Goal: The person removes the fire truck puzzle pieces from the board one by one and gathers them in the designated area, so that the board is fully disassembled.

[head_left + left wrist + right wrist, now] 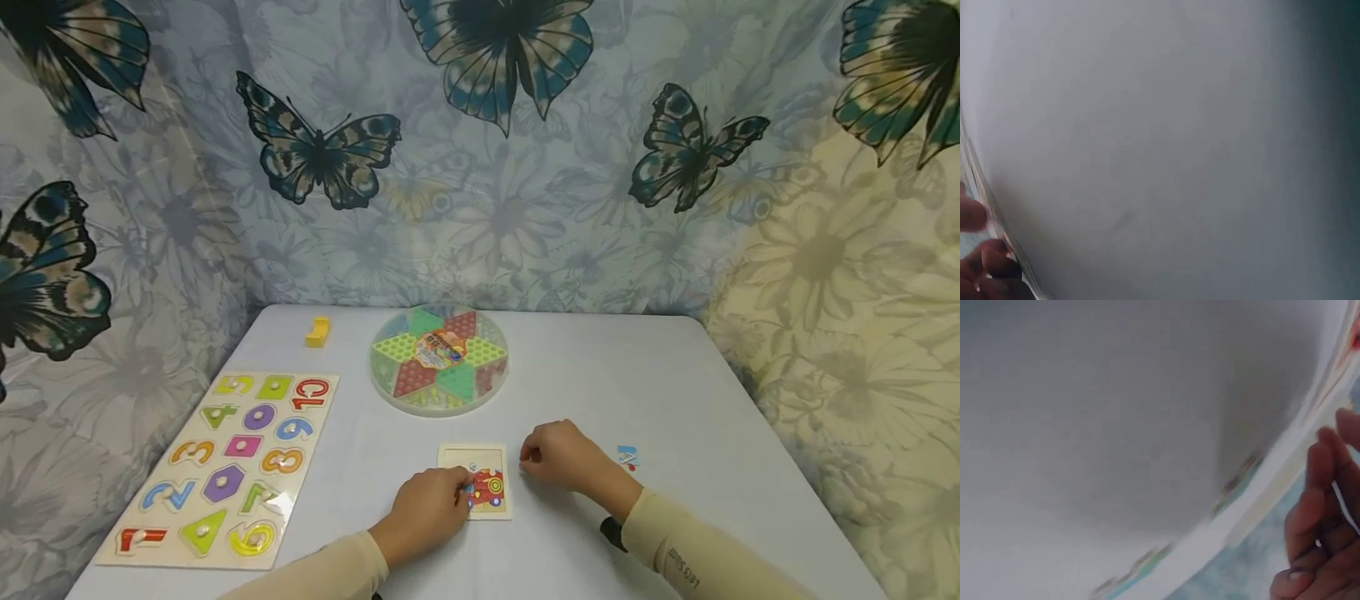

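A small jigsaw puzzle in a pale wooden tray [475,456] lies before me, with a red vehicle picture [489,490] in its lower part. My left hand [431,510] reaches over its left side, thumb and curled index finger pinching a small blue puzzle piece at the picture's edge; the hand hides part of it. In the left wrist view, the left fingers [996,259] are right at the tray's edge. My right hand [562,457] is just right of the tray, loosely curled, and the right wrist view shows nothing between its fingers [1319,465].
Loose blue-and-red puzzle pieces [628,456] lie beyond the right wrist. A number-and-shape board [303,467] covers the table's left side. A round Chinese checkers set [439,400] stands behind the tray, and a yellow block [318,332] sits at the back left.
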Demonstrator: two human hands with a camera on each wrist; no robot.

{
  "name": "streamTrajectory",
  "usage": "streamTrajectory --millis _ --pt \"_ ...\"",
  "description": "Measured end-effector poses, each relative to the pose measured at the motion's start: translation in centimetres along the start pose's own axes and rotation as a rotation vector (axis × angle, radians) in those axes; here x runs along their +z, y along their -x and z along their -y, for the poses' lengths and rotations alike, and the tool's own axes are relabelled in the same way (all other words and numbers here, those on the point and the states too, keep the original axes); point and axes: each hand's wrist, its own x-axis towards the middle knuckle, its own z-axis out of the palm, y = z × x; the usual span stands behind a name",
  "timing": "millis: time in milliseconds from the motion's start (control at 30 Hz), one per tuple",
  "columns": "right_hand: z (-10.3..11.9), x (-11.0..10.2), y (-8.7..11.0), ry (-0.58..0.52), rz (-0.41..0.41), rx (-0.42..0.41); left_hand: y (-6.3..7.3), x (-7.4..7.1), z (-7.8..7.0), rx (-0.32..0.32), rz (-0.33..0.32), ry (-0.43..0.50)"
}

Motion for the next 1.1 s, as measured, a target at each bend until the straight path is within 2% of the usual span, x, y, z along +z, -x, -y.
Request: streamTrajectory --millis 167,400,600,867,1100 --pt "2.3 1.3 -0.3 0.047 0.019 -0.012 -0.2 0.8 -0.2 -0.009 -0.037 -0.014" --pt "2.9 1.9 -0.5 0.062 0.009 -0.069 -0.6 0.9 -0.4 0.000 -0.080 -0.077" --pt "2.9 1.8 -0.8 0.003 0.022 -0.046 -0.7 0.6 -0.7 0.022 -0.085 -0.108" --pt "3.1 1.7 -0.8 -0.023 0.030 -0.003 -0.6 0.6 -0.7 0.017 -0.073 -0.123" --pt "3.1 1.5 -1.0 0.077 0.011 -0.089 -0.7 0.8 -0.6 0.004 -0.058 -0.128"
